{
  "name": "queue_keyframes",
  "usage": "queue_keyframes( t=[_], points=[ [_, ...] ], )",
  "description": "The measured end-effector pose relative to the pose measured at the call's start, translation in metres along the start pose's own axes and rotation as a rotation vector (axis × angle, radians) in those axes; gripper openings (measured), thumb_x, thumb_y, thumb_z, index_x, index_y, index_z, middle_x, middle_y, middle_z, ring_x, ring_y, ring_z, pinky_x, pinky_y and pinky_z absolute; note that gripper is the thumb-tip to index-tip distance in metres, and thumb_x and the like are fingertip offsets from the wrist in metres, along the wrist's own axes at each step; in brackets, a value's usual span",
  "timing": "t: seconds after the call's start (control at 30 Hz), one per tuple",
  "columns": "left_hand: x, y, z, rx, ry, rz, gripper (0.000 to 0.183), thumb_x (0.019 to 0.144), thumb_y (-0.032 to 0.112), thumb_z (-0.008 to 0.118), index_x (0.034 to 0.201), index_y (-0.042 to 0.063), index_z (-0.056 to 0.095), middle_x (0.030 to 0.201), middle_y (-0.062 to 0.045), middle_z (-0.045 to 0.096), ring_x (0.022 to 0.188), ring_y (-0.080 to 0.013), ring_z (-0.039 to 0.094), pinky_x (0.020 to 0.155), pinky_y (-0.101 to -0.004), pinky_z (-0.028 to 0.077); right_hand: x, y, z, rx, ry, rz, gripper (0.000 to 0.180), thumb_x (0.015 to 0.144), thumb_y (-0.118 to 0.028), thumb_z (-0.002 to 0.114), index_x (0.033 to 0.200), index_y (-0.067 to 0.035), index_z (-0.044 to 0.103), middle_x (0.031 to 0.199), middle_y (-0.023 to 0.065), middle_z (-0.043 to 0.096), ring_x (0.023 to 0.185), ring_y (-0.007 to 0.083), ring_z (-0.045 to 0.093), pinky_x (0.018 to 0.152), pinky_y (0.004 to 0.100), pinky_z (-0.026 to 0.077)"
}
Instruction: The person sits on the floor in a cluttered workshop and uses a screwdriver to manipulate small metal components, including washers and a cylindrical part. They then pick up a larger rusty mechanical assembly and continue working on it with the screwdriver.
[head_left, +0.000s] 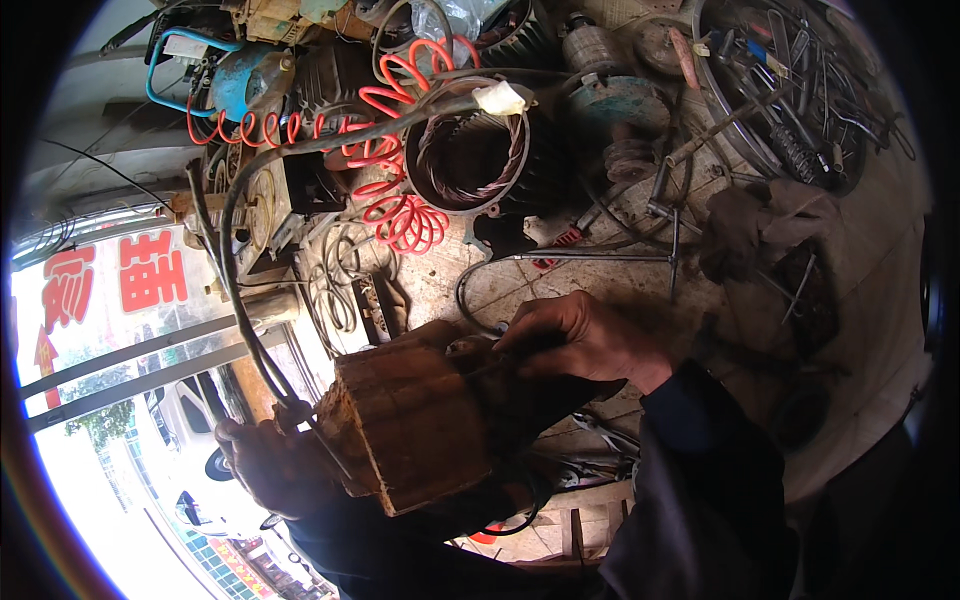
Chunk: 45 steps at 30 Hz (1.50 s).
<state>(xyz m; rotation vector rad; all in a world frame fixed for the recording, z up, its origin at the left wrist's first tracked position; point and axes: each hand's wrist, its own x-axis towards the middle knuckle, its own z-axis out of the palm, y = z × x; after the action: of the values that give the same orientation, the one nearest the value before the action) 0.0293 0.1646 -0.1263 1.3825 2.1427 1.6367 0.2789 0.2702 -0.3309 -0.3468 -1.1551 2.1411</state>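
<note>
At the lower left, my left hand (274, 465) is closed around the lower end of a dark cable (238, 277), beside a thin rod (330, 450) that slants across the end of a wooden block (420, 427). The block is brown, with a rough cut edge facing left. To its right, my right hand (585, 337) has thumb and fingers bent close together over a dark part (517, 375) at the block's end. Shadow hides what lies between those fingertips. A thin dark hose (469, 285) curves down near them.
Beyond the hands stands a motor housing with copper windings (469, 161), with a red coiled air hose (405, 221) beside it. T-handle wrenches (673, 255) and a dark rag (757, 221) lie on the tiled floor. A round tray of tools (795, 97) is at upper right; pliers (607, 435) lie below.
</note>
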Motion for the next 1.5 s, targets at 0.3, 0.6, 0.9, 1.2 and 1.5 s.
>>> queue_keyframes(
  t=[0.3, 0.6, 0.9, 1.2, 1.5],
  points=[
    [0.006, -0.005, -0.015, -0.268, -0.281, -0.017, 0.036, 0.101, 0.027, 0.042, 0.123, 0.000, 0.051, 0.089, -0.018, 0.063, 0.083, -0.0210, 0.063, 0.066, -0.0222, 0.045, -0.001, -0.006, 0.005, -0.004, 0.047, -0.085, 0.026, 0.078, -0.005, 0.075, 0.103, -0.005, 0.070, 0.096, 0.0055, 0.067, 0.094, 0.0143, 0.063, 0.086, 0.0272, 0.049],
    [0.009, -0.003, -0.019, -0.261, -0.321, -0.058, 0.044, 0.102, 0.036, 0.040, 0.128, 0.000, 0.046, 0.094, -0.022, 0.063, 0.079, -0.0193, 0.061, 0.065, -0.0220, 0.045, -0.002, -0.016, 0.006, -0.158, 0.059, -0.060, 0.027, 0.075, -0.008, 0.073, 0.101, -0.006, 0.069, 0.093, 0.0040, 0.067, 0.090, 0.0148, 0.063, 0.082, 0.0280, 0.048],
    [0.007, -0.020, -0.037, -0.147, -0.376, 0.109, 0.061, 0.102, 0.046, 0.039, 0.142, 0.000, 0.036, 0.092, -0.008, 0.051, 0.087, -0.0213, 0.059, 0.069, -0.0245, 0.045, -0.007, -0.011, 0.010, -0.054, 0.139, -0.074, 0.026, 0.074, -0.007, 0.073, 0.099, -0.005, 0.068, 0.093, 0.0041, 0.067, 0.089, 0.0136, 0.063, 0.082, 0.0276, 0.048],
    [0.012, -0.027, -0.054, 0.136, -0.319, 0.107, 0.065, 0.101, 0.049, 0.038, 0.142, -0.001, 0.036, 0.108, -0.012, 0.053, 0.095, -0.0235, 0.058, 0.071, -0.0268, 0.047, -0.009, -0.020, 0.005, -0.129, 0.129, -0.028, 0.028, 0.076, -0.007, 0.075, 0.103, -0.005, 0.069, 0.096, 0.0047, 0.069, 0.092, 0.0115, 0.064, 0.084, 0.0259, 0.049],
    [0.010, -0.021, -0.045, 0.224, -0.401, 0.203, 0.067, 0.098, 0.051, 0.044, 0.144, 0.002, 0.033, 0.122, -0.018, 0.051, 0.104, -0.0266, 0.056, 0.076, -0.0287, 0.046, -0.013, -0.008, 0.003, -0.088, 0.143, -0.065, 0.021, 0.076, -0.002, 0.075, 0.096, -0.004, 0.071, 0.093, 0.0045, 0.070, 0.091, 0.0125, 0.065, 0.086, 0.0266, 0.049]
  ],
)
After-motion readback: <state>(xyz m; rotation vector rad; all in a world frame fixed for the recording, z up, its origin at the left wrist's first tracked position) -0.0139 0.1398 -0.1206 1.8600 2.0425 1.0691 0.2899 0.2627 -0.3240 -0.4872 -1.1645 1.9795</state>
